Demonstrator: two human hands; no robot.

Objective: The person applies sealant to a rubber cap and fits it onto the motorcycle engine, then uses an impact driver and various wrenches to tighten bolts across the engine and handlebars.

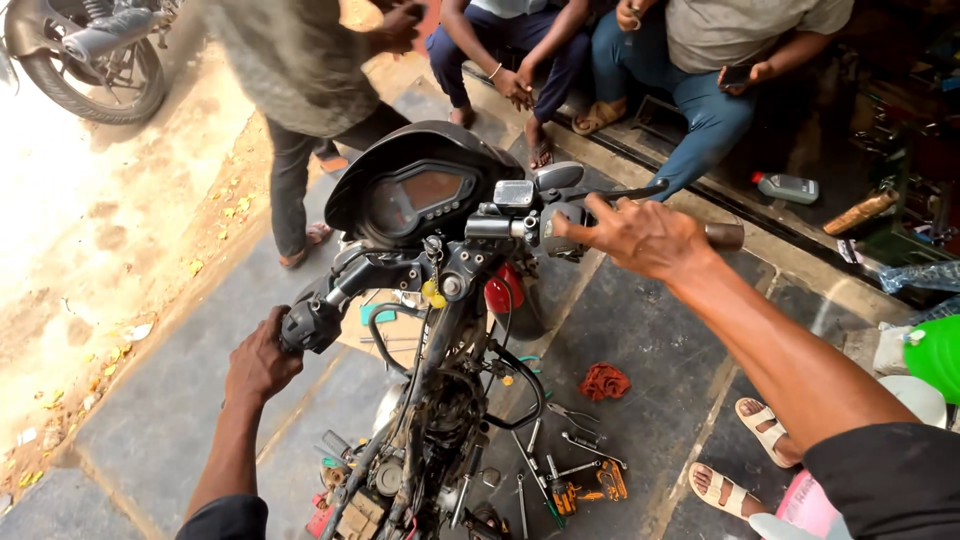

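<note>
Hands rest on both ends of the handlebar of a stripped black motorcycle (430, 300), which stands on the grey stone floor (170, 420) right in front of the person. The left hand (260, 360) is closed around the black rubber left grip (310, 325). The right hand (640, 235) lies half open over the right grip, fingers spread toward the black brake lever (620, 192); I cannot tell if it squeezes firmly. By my judgement the step in hand is holding and steering the handlebar steady, and the next move calls for an even hold on both sides.

Near the frame lie loose metal hand tools (560, 460) and a crumpled red rag (604, 381). At the right edge stands a bright green plastic container (940, 350). Farther, on the dark shop step, a small grey plastic bottle with red cap (787, 186) lies on its side, beside seated people.
</note>
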